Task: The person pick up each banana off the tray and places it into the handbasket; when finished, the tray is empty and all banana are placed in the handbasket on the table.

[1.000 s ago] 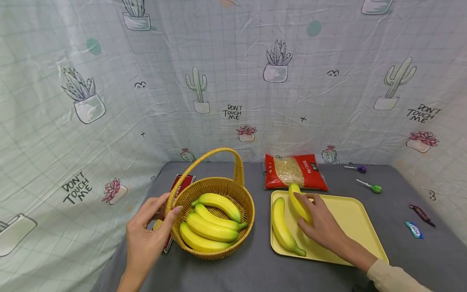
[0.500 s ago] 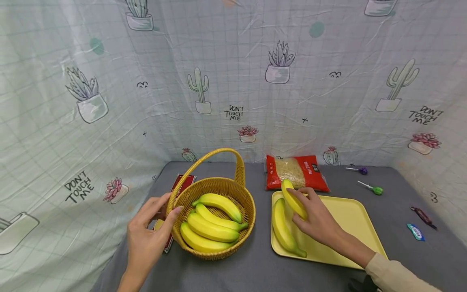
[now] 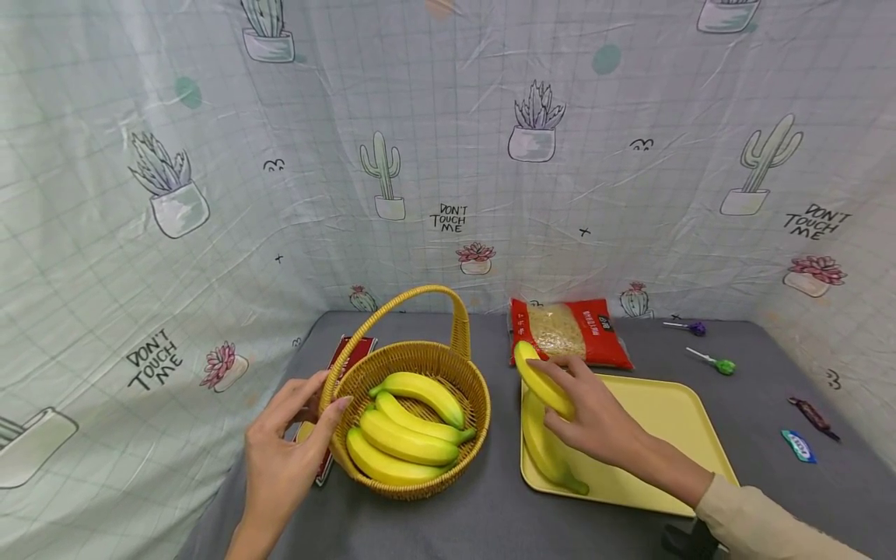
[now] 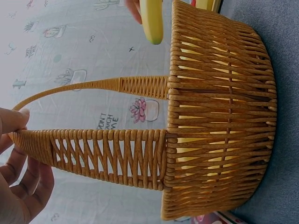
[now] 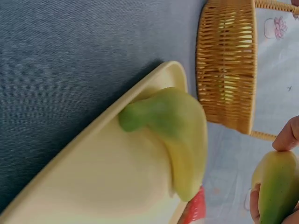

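My left hand (image 3: pixel 285 435) pinches the handle (image 4: pixel 103 154) of a woven wicker basket (image 3: pixel 479 424) between thumb and fingers. Several yellow bananas (image 3: pixel 409 435) lie inside the basket. In my right hand (image 3: pixel 595 412) a banana (image 3: pixel 542 385) is gripped, raised above the left edge of the yellow tray (image 3: pixel 654 404). The right wrist view shows this held banana (image 5: pixel 276 186) at the right edge, with fingertips round it. A second banana (image 3: pixel 546 451) rests on the tray below, partly covered in the head view by the held one; its green stem end (image 5: pixel 159 112) is plain in the right wrist view.
A red bag of grain (image 3: pixel 560 330) lies behind the tray. To the right are a purple lollipop (image 3: pixel 695 328), a green lollipop (image 3: pixel 723 365), a dark wrapped candy (image 3: pixel 812 418) and a blue-green packet (image 3: pixel 798 445). A red packet (image 3: pixel 355 350) lies partly behind the basket.
My right hand has lifted the banana from the tray and carried it leftward, over the other banana. My left hand stays on the basket handle.
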